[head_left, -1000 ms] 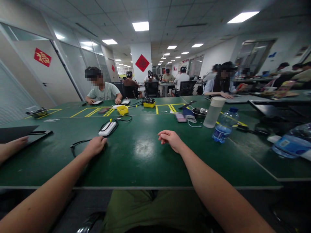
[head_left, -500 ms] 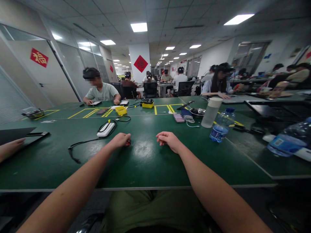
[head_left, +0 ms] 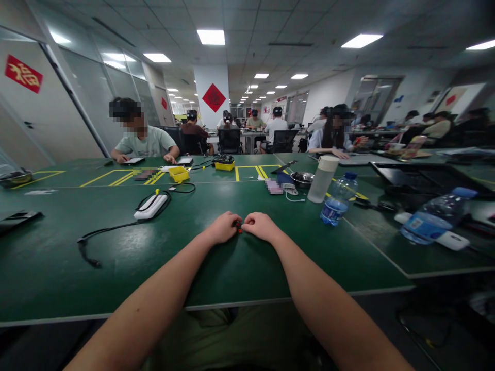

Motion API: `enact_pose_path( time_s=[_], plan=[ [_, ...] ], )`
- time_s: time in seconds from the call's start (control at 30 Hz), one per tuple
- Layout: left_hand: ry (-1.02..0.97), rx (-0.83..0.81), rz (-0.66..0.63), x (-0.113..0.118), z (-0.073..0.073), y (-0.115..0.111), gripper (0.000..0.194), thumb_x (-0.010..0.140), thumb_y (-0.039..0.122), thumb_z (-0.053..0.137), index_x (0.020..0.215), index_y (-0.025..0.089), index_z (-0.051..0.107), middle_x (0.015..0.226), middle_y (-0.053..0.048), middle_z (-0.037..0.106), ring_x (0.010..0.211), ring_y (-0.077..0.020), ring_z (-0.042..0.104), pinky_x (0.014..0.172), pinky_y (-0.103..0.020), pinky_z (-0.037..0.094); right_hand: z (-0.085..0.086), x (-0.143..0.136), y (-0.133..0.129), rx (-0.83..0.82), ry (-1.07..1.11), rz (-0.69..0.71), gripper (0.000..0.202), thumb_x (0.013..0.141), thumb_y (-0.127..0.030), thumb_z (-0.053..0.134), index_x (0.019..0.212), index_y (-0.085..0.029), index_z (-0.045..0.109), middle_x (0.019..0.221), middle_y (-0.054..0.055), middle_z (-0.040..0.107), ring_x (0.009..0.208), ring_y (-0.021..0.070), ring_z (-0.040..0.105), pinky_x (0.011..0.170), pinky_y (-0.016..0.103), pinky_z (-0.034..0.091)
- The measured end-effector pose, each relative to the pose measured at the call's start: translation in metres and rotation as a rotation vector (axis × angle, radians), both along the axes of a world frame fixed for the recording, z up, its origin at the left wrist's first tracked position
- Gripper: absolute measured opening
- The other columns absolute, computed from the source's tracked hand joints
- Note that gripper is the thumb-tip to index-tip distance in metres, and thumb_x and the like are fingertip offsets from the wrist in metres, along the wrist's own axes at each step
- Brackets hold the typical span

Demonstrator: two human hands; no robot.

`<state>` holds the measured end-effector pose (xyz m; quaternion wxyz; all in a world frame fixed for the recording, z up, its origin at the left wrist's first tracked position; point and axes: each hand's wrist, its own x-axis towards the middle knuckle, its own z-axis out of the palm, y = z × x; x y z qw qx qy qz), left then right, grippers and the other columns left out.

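Observation:
Near the middle of the green table (head_left: 154,278), my left hand (head_left: 225,227) is closed round a small red and dark object (head_left: 239,225) that shows at its fingertips. My right hand (head_left: 261,226) is just to the right, its fingers pinched together at the same object. The two sets of fingertips almost meet. Whether the right fingers grip part of the object is too small to tell. A bit of red shows low between the hands.
A white power bank (head_left: 151,206) with a black cable lies left. Right stand a frosted bottle (head_left: 323,180) and a water bottle (head_left: 335,203); another bottle (head_left: 435,219) lies tilted. Farther back are a metal bowl (head_left: 302,179), yellow boxes (head_left: 179,174) and seated people.
My hands have come together, the left moving right with the small red object. The view has turned right, and another person's hand at the left edge is gone from view.

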<state>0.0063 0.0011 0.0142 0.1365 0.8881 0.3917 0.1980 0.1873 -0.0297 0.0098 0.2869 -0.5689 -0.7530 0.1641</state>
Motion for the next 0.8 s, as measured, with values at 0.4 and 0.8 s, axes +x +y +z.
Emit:
enact_pose_path(
  time_s=[0.4, 0.8],
  plan=[
    [-0.022, -0.029, 0.004, -0.004, -0.005, -0.003, 0.023, 0.072, 0.017, 0.056, 0.093, 0.018, 0.064, 0.08, -0.003, 0.063, 0.071, -0.0149, 0.057, 0.063, -0.023, 0.041, -0.006, -0.013, -0.002, 0.027, -0.17, 0.053, 0.014, 0.071, -0.034, 0.067, 0.078, -0.022, 0.068, 0.081, 0.002, 0.06, 0.071, 0.013, 0.055, 0.063, 0.023, 0.038],
    [-0.478, -0.509, 0.047, -0.012, 0.005, -0.006, 0.026, 0.073, 0.018, 0.054, 0.096, 0.014, 0.065, 0.07, -0.002, 0.066, 0.064, -0.0129, 0.06, 0.058, -0.022, 0.044, -0.006, -0.008, 0.004, -0.165, 0.627, 0.124, 0.017, 0.068, -0.02, 0.064, 0.083, -0.015, 0.06, 0.066, 0.001, 0.066, 0.06, 0.0143, 0.063, 0.062, 0.026, 0.047]
  ],
)
